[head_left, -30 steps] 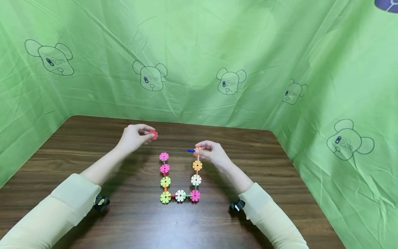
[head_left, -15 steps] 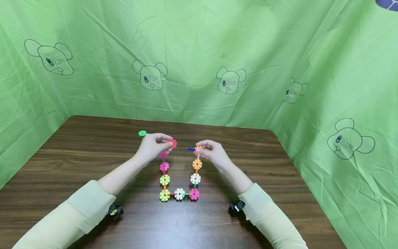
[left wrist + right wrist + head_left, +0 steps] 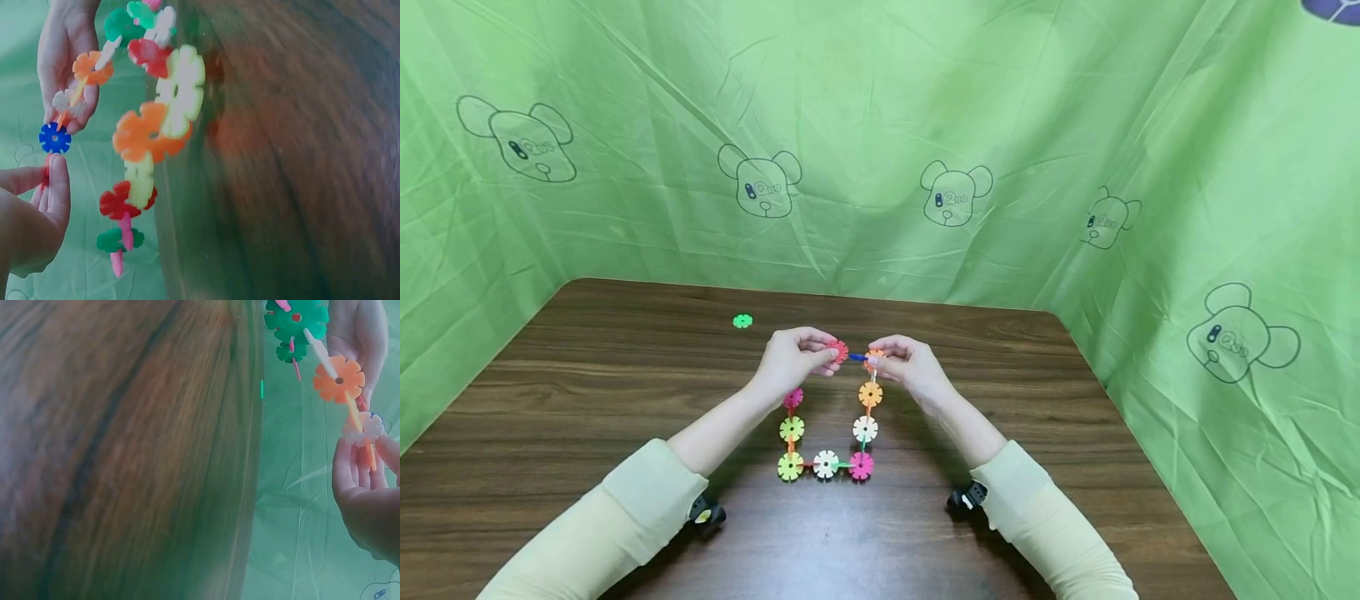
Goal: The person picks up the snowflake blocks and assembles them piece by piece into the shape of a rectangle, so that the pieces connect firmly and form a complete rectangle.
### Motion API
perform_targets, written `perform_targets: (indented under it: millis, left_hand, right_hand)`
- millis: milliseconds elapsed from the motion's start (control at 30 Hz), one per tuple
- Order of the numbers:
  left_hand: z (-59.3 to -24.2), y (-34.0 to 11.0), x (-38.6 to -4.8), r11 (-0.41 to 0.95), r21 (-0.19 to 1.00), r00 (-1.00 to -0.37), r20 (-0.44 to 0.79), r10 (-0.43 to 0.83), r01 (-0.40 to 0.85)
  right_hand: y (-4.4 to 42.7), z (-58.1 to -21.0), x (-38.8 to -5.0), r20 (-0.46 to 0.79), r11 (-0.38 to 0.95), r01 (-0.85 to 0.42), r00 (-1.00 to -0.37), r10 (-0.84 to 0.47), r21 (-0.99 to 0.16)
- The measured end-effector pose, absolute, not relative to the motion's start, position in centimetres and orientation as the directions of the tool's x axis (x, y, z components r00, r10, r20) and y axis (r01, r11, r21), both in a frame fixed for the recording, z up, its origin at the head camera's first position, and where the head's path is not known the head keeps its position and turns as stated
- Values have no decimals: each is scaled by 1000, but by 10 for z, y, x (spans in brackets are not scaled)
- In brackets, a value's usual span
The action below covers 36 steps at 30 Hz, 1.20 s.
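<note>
My left hand point(image 3: 793, 362) pinches a red notched disc point(image 3: 838, 351) between thumb and fingers. Opposite it, my right hand point(image 3: 912, 367) pinches an orange notched disc point(image 3: 873, 359), the end of a chain of interlocking flower-shaped discs. From that orange disc sticks out a blue disc point(image 3: 55, 137), edge-on in the head view, its free side at the red disc. Whether red and blue are slotted together I cannot tell. The U-shaped chain runs down through a white disc point(image 3: 865, 429) and a pink corner disc point(image 3: 861, 466) to yellow discs point(image 3: 791, 466); my left hand covers its left end.
A loose green disc point(image 3: 742, 321) lies near the back edge of the brown wooden table point(image 3: 595, 375). Green cloth point(image 3: 865, 100) with mouse-like drawings hangs behind and at the sides. Each wrist wears a black camera point(image 3: 706, 512).
My left hand has moved right with the red disc, up to the blue disc, uncovering the green disc behind. My right hand keeps its grip; the chain has shifted slightly left.
</note>
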<state>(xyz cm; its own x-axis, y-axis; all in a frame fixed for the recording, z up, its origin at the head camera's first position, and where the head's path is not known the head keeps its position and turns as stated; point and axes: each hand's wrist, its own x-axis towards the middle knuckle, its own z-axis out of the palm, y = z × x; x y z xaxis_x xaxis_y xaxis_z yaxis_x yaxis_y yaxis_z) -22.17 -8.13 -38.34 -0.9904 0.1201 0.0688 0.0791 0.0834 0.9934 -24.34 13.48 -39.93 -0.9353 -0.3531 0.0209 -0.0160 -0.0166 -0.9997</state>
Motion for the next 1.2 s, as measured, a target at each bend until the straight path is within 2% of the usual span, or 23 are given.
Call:
perform_targets:
  millis: [833,1200]
  left_hand:
    - [-387,-70,-216,56,996,-993,70,100,76]
    - [-394,-71,-219,52,995,-991,79,105,85]
  right_hand:
    - [133,-392,-244,43,77,-75,-932,-359,-994]
    - [131,-397,-245,49,74,-84,-922,-385,-994]
